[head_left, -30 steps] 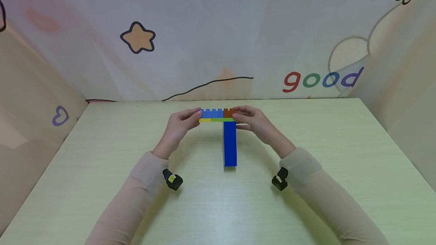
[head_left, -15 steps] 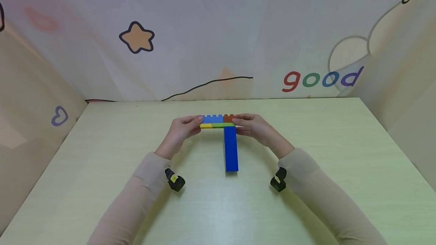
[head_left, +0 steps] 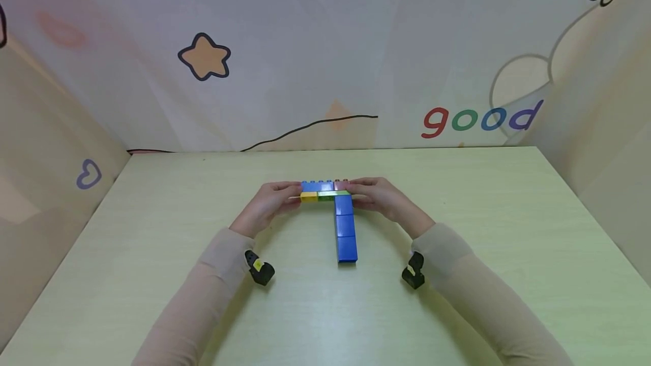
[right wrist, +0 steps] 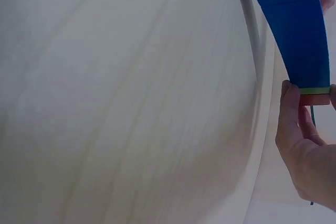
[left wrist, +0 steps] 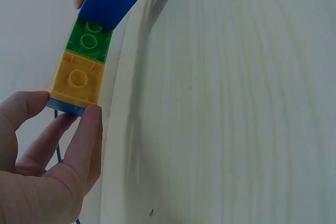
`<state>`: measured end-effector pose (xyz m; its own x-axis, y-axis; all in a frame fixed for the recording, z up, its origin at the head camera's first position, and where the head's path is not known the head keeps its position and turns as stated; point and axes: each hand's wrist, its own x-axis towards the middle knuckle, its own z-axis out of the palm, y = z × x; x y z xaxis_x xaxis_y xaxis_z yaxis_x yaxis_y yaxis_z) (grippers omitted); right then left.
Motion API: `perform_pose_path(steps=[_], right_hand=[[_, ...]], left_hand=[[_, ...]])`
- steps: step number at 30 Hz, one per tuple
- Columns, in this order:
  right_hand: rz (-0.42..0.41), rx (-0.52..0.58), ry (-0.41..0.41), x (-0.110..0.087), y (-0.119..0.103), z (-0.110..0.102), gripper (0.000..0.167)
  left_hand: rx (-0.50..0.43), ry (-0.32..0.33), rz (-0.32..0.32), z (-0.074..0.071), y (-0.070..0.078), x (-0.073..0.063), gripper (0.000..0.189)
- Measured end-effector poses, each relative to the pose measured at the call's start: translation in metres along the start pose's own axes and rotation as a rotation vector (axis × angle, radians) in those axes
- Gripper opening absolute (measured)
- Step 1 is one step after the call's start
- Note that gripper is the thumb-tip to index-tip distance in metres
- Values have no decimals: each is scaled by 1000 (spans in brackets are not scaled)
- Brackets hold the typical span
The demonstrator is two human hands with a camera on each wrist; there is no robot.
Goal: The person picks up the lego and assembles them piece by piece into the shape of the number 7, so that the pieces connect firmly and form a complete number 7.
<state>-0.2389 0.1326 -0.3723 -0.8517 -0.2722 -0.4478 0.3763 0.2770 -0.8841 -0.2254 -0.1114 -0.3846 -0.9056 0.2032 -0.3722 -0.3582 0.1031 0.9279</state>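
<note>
Between both hands is a T- or L-like build of toy building bricks. Its top row has a light blue brick [head_left: 317, 186] and a reddish-brown brick [head_left: 341, 185]. Under them sit a yellow brick [head_left: 309, 197] and a green brick [head_left: 326, 196], whose hollow undersides face the left wrist view. A column of dark blue bricks [head_left: 346, 227] runs from the green brick toward the person. My left hand [head_left: 267, 203] pinches the build's left end with thumb and fingers. My right hand [head_left: 383, 199] grips the right end, by the reddish-brown brick. Whether the column touches the table cannot be told.
A pale wood table [head_left: 458, 298] spreads under the hands. Behind it hangs a printed cloth backdrop [head_left: 305, 44] with a star and the word "good". Each sleeve carries a small black wrist camera [head_left: 260, 268].
Both hands have brought the brick build nearer the person, lower in the head view. It has tilted, so the seams between the dark blue bricks now show. Both grips stay the same.
</note>
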Motion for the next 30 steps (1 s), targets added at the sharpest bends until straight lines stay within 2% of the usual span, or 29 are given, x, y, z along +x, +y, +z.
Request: perform_pose_path(steps=[3,11,19,23,30], right_hand=[[-1,-22,-10,1,2,0,52],[7,-39,-10,1,7,0,48],[16,-120,40,6,10,-1,45],[27,-131,73,8,10,0,44],[24,-131,95,5,10,2,40]], left_hand=[[24,-6,-25,0,0,1,47],[86,-35,-34,0,-5,2,45],[107,-2,-75,2,-9,7,43],[103,0,-60,3,-8,7,43],[142,45,-85,6,-8,9,40]])
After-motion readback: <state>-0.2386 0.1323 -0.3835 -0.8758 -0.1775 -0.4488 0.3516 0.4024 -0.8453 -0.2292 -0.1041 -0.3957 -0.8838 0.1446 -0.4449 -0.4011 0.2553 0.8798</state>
